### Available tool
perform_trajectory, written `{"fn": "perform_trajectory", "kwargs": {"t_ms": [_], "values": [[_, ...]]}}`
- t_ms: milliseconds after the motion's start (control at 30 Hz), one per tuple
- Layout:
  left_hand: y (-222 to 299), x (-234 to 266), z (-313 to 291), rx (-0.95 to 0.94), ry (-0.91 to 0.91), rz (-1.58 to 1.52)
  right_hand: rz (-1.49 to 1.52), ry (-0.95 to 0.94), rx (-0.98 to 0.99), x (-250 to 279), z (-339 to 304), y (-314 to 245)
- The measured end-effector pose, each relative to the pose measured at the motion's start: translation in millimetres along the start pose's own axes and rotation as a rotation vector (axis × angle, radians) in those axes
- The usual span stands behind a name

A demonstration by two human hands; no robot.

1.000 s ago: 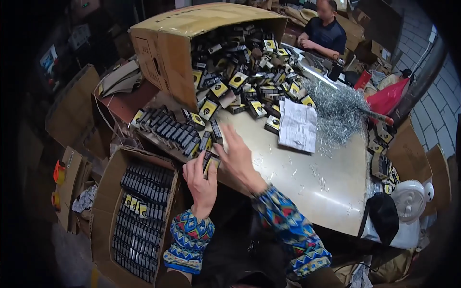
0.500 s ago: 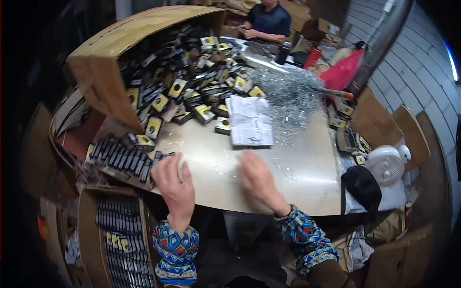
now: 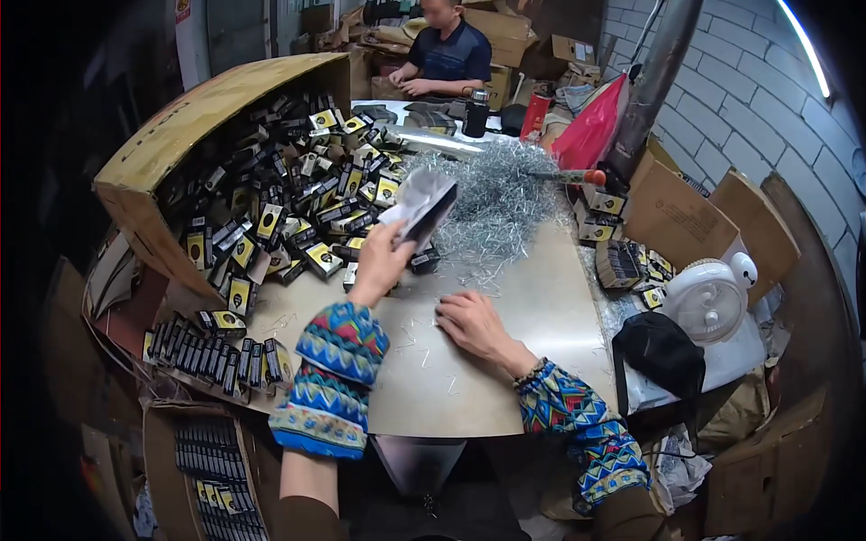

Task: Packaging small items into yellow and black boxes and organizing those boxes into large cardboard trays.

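Note:
My left hand [image 3: 379, 263] grips the near edge of a folded white paper [image 3: 418, 196]. The paper is lifted and tilted above the small boxes, and its side toward the right looks dark. My right hand [image 3: 474, 325] lies on the metal-like tabletop [image 3: 478, 392], fingers loosely stretched and nothing seen in them. Thin bent wire pieces [image 3: 424, 352] are scattered around it. Beyond both hands rises a heap of shiny wire pieces [image 3: 505, 212]. Many black-and-yellow small boxes [image 3: 320, 257] spill toward my left hand.
A large tipped carton [image 3: 153, 212] holds the heap of boxes. Rows of boxes [image 3: 216, 356] stand at the table's left edge, above a packed carton [image 3: 162, 451]. A white fan [image 3: 708, 302] and black cap [image 3: 658, 352] sit at right. Another person [image 3: 448, 54] sits across.
The folded paper, flat on the table before, is now raised in my left hand, which moved from the table's left edge forward and right. My right hand has settled on the tabletop. The view has shifted.

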State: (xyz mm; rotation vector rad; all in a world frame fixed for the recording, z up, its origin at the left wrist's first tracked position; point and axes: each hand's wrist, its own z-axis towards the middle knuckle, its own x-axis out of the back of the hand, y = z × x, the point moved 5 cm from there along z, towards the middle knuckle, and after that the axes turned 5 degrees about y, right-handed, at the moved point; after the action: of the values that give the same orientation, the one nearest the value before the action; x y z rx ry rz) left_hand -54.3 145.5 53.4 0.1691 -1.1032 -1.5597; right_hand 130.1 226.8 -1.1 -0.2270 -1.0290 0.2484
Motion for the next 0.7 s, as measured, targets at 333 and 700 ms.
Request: {"fn": "perform_trajectory", "kwargs": {"t_ms": [333,700], "values": [[-17.7,-12.3,-45.5,-0.136,-0.301,0.652,-0.298,0.005,-0.317,-20.5,55.0,71.5],[-5.7,19.9,-65.9,0.159,-0.534,0.770,-0.100,0.068,-0.022,-15.8,26.8,15.7]]}}
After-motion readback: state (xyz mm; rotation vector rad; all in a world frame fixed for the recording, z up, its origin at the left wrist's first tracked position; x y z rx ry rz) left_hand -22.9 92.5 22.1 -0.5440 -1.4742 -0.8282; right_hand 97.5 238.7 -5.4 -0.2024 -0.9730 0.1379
